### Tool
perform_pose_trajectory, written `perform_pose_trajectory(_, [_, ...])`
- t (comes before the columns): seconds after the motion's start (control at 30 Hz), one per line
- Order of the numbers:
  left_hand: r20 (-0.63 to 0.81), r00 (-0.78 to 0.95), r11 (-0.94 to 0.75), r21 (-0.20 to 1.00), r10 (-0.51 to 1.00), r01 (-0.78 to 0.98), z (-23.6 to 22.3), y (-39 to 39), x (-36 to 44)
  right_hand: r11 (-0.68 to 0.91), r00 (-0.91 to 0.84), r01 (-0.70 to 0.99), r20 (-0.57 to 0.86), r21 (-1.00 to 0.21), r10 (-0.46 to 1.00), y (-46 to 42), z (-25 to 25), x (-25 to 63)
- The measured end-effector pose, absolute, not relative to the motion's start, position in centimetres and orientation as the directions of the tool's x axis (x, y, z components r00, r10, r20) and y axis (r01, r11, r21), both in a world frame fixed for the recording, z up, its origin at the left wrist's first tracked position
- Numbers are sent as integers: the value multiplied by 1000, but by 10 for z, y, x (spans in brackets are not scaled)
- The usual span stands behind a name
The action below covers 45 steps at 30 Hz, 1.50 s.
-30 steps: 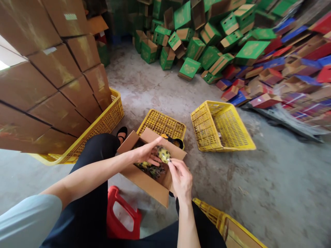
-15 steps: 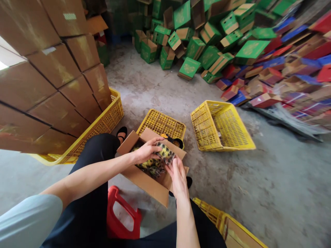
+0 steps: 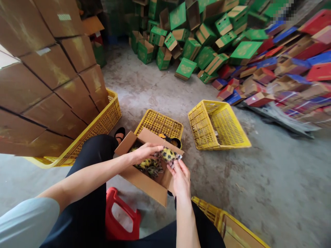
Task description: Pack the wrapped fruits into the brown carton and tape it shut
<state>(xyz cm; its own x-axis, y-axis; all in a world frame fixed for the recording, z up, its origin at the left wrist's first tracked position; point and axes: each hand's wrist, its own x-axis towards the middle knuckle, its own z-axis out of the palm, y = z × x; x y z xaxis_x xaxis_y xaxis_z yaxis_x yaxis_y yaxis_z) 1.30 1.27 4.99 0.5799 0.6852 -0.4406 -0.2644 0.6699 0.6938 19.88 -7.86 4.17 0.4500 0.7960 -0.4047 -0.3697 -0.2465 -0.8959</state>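
You've got 1 spotted yellow piece [image 3: 168, 155] in clear wrap held up over the open cardboard box [image 3: 144, 185], your left hand [image 3: 143, 153] gripping 1 end and your right hand [image 3: 181, 178] pinching the wrapper at the other. More spotted pieces [image 3: 150, 167] like it are lying in the box, btw, and there's a yellow crate [image 3: 160, 121] just past the far flap plus a red stool [image 3: 136, 220] near your legs.
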Motion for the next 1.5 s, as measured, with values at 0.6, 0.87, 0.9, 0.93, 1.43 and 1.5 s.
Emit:
perform_pose_trajectory(0.6, [-463, 364, 585, 696, 809, -415, 44, 14, 20, -240, 418, -400, -409, -885, 811, -74, 50, 197])
perform_pose_trajectory(0.87, [-384, 378, 526, 738, 842, -423, 48, 14, 21, -190, 495, -395, -382, -899, 780, -73, 44, 199])
perform_pose_trajectory(0.9, [-361, 372, 503, 754, 855, -423, 49, 14, 21, -193, 522, -375, -378, -907, 765, -73, 43, 201])
perform_pose_trajectory(0.93, [-337, 366, 478, 770, 867, -423, 51, 14, 22, -200, 547, -351, -374, -915, 749, -73, 42, 202])
perform_pose_trajectory(1.43, [-297, 301, 381, 882, 906, -277, 44, 17, 18, -147, 520, -332, -312, -932, 795, -72, 49, 200])
perform_pose_trajectory(1.5, [-340, 328, 429, 866, 882, -255, 43, 17, 18, -150, 512, -321, -305, -935, 803, -73, 47, 201])
